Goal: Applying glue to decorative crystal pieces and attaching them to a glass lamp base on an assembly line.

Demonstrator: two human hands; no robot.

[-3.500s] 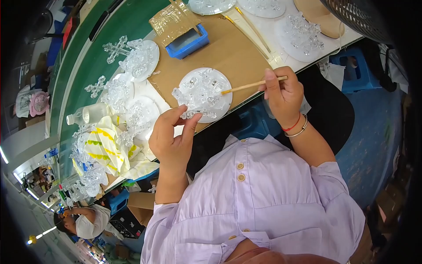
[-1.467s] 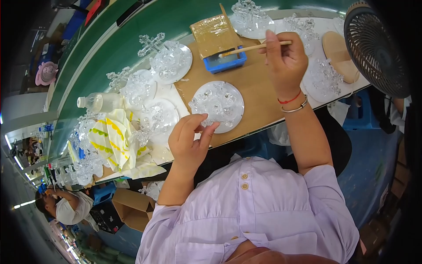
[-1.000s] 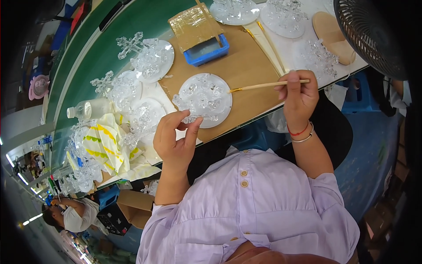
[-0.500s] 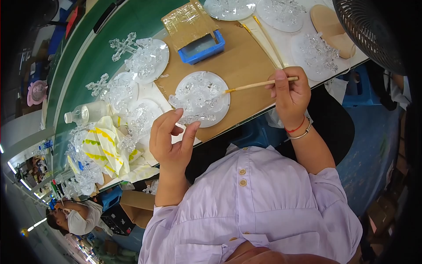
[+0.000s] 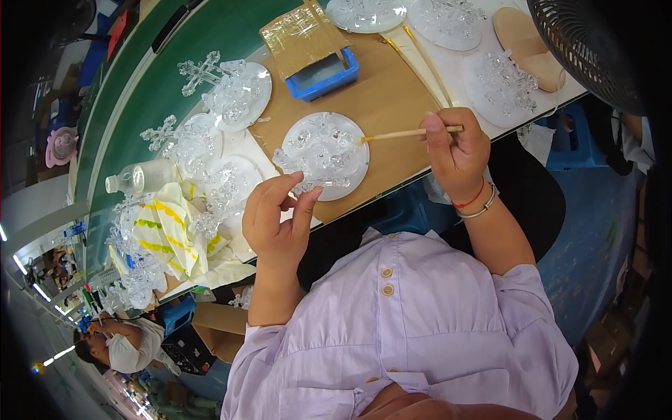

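Observation:
A white round disc (image 5: 357, 178) lies on brown cardboard in front of me, bearing a cluster of clear plastic ornament pieces (image 5: 322, 150). At its near left edge, the thumb and forefinger of my left hand (image 5: 278, 217) close around the end of a clear bar-shaped piece (image 5: 315, 185). My right hand (image 5: 458, 154) grips a thin wooden-handled brush (image 5: 406, 134) between thumb and fingers. The brush's yellowish tip touches or hovers just over the right side of the cluster; which of the two I cannot tell.
Behind the disc stands a blue tray (image 5: 325, 85), partly covered by a taped cardboard flap (image 5: 301, 45). More discs with clear ornaments (image 5: 241, 94) sit left and far right. A plastic bottle (image 5: 140, 178) lies near a crumpled patterned cloth (image 5: 178, 234). A fan (image 5: 588, 52) stands far right.
My left thumb and forefinger have moved slightly right and come together on the clear piece. The right hand has shifted a little left, with the brush tip still at the cluster.

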